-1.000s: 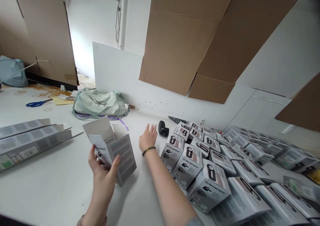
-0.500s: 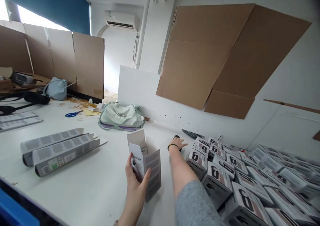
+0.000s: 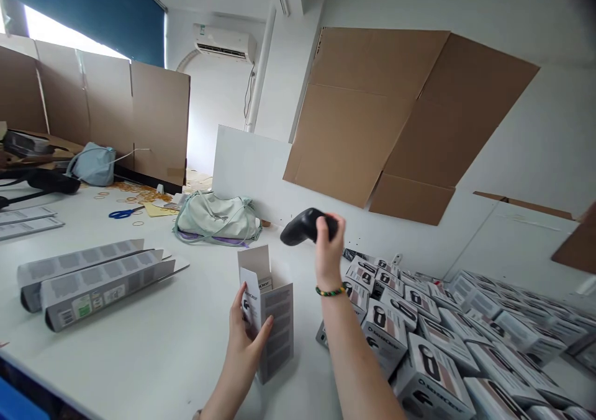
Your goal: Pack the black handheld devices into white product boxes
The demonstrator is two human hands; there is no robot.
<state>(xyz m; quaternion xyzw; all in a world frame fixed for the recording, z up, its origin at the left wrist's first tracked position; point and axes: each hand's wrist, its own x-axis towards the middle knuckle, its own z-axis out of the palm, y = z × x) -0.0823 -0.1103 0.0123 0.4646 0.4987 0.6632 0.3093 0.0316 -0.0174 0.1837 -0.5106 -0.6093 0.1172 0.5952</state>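
Observation:
My left hand grips an upright grey-and-white carton from its near left side, thumb on the front panel. The carton's top flaps stand up, and a smaller printed piece shows inside the opening. Higher and to the right, my right hand has its fingers wrapped round a glossy black handheld device with a bulbous, rounded end pointing left. That device is in the air above the table, apart from the carton; its exact kind is unclear.
Rows of printed boxes fill the right side. Two flattened-looking cartons lie on the left of the white table. Behind are blue scissors, scattered rubber bands and a pale green bag. Cardboard hangs on the wall.
My right hand has risen from the table beside the boxes, lifting the black device up and to the left. My left hand still holds the carton nearly in place.

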